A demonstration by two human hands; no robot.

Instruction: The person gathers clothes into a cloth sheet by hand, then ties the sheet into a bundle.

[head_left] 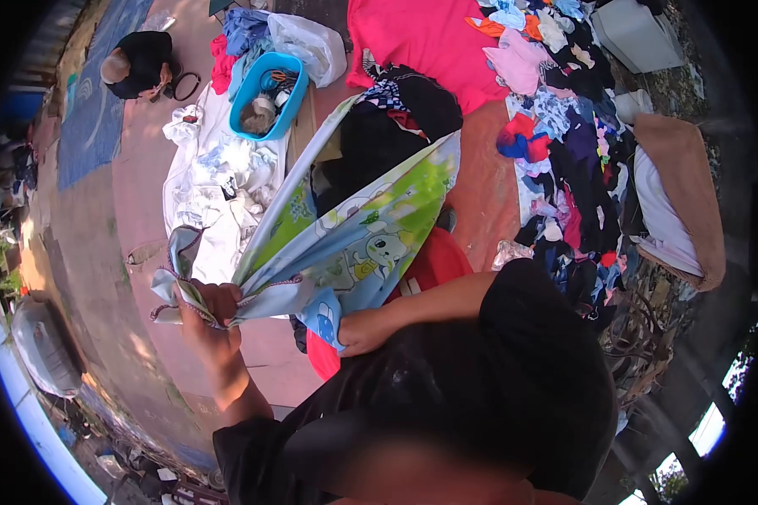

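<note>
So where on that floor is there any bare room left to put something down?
Bare floor shows left of the white clothes pile, and a strip lies between the printed sheet and the mixed clothes heap. It is crowded around the blue basin and along the right.

Sheet (354,236) I hold: thin printed cloth, smooth, matt.
Basin (246,93): blue plastic, glossy.
Pile (219,185) by my sheet: white cloth, crumpled.
Ground (135,210): rough, matt.
</note>
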